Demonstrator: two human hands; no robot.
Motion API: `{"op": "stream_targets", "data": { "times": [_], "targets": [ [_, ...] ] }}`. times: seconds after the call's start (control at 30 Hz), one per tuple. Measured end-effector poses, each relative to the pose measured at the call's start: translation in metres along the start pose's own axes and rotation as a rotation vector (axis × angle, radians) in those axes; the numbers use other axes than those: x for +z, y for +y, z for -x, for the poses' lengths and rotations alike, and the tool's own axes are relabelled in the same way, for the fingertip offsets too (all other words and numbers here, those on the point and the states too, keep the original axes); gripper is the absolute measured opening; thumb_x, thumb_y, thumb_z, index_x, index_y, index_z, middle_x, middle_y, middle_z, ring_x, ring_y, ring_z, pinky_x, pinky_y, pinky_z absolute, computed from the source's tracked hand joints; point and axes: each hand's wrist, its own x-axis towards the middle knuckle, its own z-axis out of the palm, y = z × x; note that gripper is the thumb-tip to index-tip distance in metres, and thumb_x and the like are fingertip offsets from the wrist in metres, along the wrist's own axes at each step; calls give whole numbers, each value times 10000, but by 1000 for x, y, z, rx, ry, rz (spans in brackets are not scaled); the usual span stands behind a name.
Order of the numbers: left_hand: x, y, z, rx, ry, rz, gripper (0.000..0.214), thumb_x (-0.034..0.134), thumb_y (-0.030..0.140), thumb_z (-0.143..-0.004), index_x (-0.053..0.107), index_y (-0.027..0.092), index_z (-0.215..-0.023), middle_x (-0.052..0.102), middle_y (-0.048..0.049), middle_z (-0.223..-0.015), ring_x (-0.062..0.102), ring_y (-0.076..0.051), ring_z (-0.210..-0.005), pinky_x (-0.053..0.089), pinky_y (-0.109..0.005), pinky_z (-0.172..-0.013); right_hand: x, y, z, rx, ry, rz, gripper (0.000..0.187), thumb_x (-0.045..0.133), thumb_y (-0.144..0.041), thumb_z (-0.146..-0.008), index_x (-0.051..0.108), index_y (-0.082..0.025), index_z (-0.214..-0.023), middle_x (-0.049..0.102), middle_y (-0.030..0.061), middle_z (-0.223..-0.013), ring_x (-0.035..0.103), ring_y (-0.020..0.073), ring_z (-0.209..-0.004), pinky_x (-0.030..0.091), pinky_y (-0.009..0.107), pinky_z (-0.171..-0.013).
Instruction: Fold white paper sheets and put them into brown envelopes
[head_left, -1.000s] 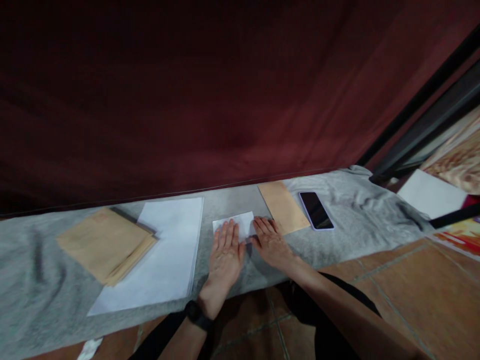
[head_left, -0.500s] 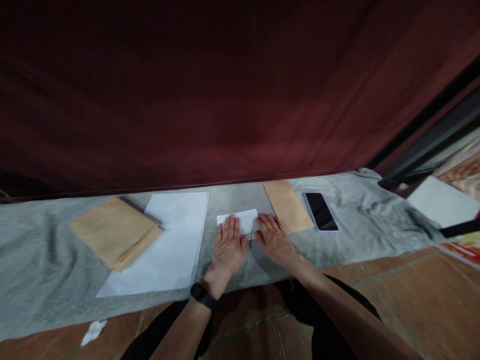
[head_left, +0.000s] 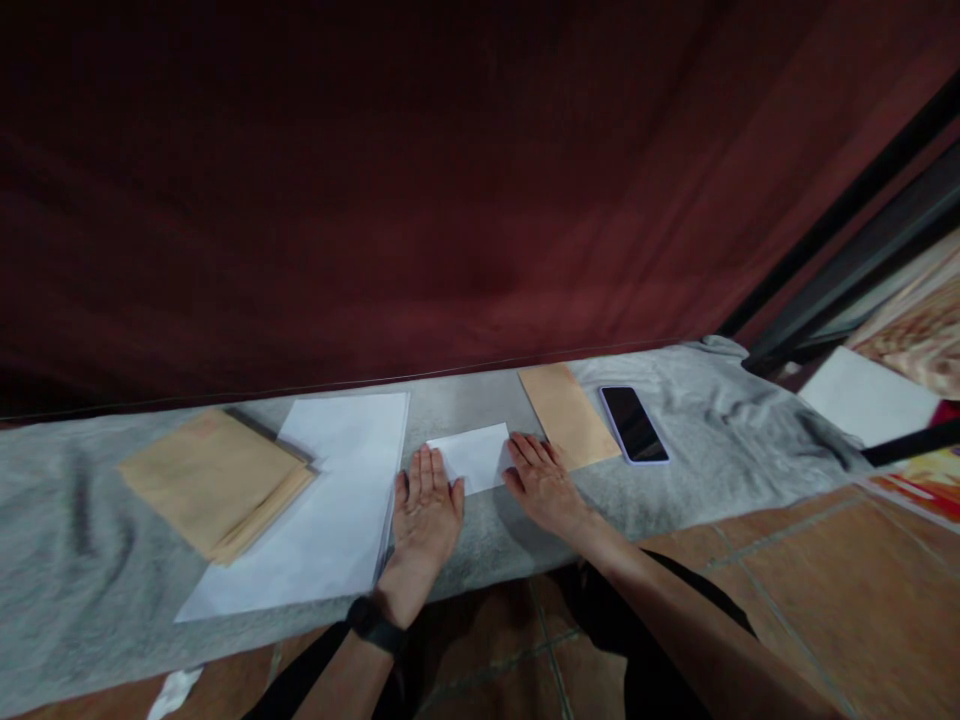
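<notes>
A small folded sheet of white paper [head_left: 474, 458] lies flat on the grey cloth between my hands. My left hand [head_left: 427, 508] rests palm down at the paper's left end, fingers stretched out. Its fingertips cover that edge. My right hand [head_left: 546, 482] lies flat at the right end of the paper, fingers extended and touching or just beside its edge. Close behind the right fingers is a single brown envelope [head_left: 574, 415]. Left of my left hand spreads a stack of large white sheets [head_left: 337, 500], with a pile of brown envelopes [head_left: 214, 480] partly over it.
A phone [head_left: 634, 425] in a lilac case lies right of the single envelope. The grey cloth [head_left: 720, 440] covers a long, narrow surface against a dark red curtain [head_left: 450, 200]. A white scrap [head_left: 176, 692] is on the tiled floor [head_left: 840, 590]. A dark frame stands at the right.
My left hand has slid left along the folded paper to its left end, uncovering more of it. My right hand has stayed near the right end. The view has shifted slightly.
</notes>
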Motion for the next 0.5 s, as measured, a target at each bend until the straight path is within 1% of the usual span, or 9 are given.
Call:
{"op": "stream_targets", "data": {
  "times": [0.1, 0.17, 0.3, 0.37, 0.43, 0.5],
  "targets": [
    [0, -1, 1, 2, 32, 12, 643, 274, 373, -999, 328, 5, -1525, 392, -247, -1555, 390, -336, -1453, 330, -541, -1160, 1, -1, -2, 5, 12, -18, 512, 452, -318, -1004, 482, -131, -1480, 472, 132, -1539, 423, 290, -1408, 309, 481, -1167],
    [-1, 0, 1, 2, 29, 1, 640, 285, 373, -999, 331, 9, -1524, 397, -237, -1557, 387, -334, -1455, 330, -532, -1163, 0, -2, -5, 24, 21, -36, 501, 456, -303, -995, 502, -125, -1462, 495, 139, -1519, 451, 296, -1374, 340, 471, -1144],
    [-3, 2, 0, -14, -18, -25, 632, 297, 361, -1000, 361, -20, -1501, 384, -244, -1561, 388, -343, -1453, 332, -531, -1167, -5, -4, -12, 100, 49, -66, 425, 465, -292, -983, 598, -157, -1363, 606, 142, -1376, 538, 321, -1226, 407, 480, -1067],
    [-4, 3, 0, -19, -26, -30, 635, 309, 363, -1000, 369, -32, -1493, 378, -252, -1561, 384, -350, -1454, 319, -537, -1177, -9, -6, -16, 127, 61, -80, 404, 482, -291, -976, 614, -166, -1336, 632, 141, -1315, 557, 322, -1179, 431, 480, -1034],
    [-6, 3, -1, -5, -16, -23, 622, 332, 353, -996, 385, -21, -1489, 374, -248, -1566, 366, -354, -1464, 288, -542, -1195, -11, -8, -17, 102, 77, -90, 429, 474, -287, -983, 580, -146, -1374, 604, 148, -1362, 538, 321, -1219, 433, 478, -1044],
    [-8, 5, -1, 32, -4, -6, 586, 351, 316, -989, 408, 20, -1492, 363, -220, -1583, 335, -345, -1481, 259, -542, -1214, -10, -12, -18, 16, 86, -106, 456, 434, -281, -1006, 536, -127, -1422, 542, 141, -1459, 491, 302, -1309, 407, 465, -1095]
  ]
}}
